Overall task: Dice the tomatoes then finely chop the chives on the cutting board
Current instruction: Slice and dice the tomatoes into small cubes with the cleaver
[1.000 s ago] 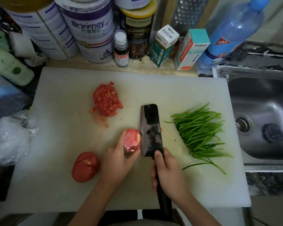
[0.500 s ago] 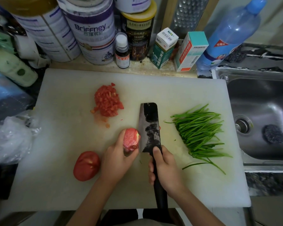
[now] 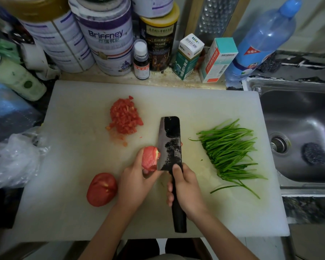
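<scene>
- The fingers of our left hand (image 3: 137,182) curl round a tomato piece (image 3: 149,158), holding it on the cutting board (image 3: 83,212) near the middle.
- Our right hand (image 3: 188,190) wraps closed round the cleaver (image 3: 170,143) handle, and the blade stands against the piece's right side.
- The diced tomato (image 3: 125,117) is heaped behind, and a tomato half (image 3: 101,189) sits left of our left hand.
- The chives (image 3: 231,152) lie in long lengths at the right, toward the sink (image 3: 298,119).

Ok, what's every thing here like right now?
pile: diced, on the board.
held tomato: gripped by left hand, knife against it.
other tomato: not diced, lying on board.
chives: whole, uncut.
knife: gripped by right hand.
blue bottle: capped.
</scene>
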A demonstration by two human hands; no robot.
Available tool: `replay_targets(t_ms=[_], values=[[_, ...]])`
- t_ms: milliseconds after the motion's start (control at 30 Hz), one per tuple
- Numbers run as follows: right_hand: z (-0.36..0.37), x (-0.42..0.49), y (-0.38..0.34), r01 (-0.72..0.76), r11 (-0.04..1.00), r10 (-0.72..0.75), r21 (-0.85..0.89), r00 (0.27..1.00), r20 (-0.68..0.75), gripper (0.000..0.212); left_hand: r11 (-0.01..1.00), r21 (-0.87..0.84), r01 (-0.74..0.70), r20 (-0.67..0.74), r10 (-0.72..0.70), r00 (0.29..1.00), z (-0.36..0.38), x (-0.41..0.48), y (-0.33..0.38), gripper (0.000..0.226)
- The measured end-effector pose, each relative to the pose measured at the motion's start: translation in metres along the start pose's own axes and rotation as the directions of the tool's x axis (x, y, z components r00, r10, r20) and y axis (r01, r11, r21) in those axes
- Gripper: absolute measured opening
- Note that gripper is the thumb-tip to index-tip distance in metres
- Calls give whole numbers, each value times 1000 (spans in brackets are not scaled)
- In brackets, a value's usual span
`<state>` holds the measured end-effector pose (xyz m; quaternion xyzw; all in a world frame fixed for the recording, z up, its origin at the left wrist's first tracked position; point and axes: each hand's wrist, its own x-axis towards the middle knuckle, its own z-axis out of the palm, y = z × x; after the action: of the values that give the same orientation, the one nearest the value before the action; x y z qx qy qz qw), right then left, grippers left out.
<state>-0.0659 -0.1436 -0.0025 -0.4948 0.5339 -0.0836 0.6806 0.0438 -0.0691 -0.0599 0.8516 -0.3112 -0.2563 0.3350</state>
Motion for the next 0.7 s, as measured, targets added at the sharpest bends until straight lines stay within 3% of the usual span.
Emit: replay_targets(t_ms=[267,433,567,700], values=[[0,-11,7,-11,1000,11,24,1000,18,26,1000,-7,-8,0,8,1000,-2,1,1,64],[-8,-7,-3,-31,995,28,93,999,33,25,1000,9,6,18,-6,1000,-7,-3,9,86],[-21,-15,-6,-29,987,20,157,998,57,24,990,136,-32,31,28,999,-21,-8,13,120],[-33,-21,-15,-22,982,4,187,995,97,24,988,140,-64,8,63,998,-45,-4,36,97]])
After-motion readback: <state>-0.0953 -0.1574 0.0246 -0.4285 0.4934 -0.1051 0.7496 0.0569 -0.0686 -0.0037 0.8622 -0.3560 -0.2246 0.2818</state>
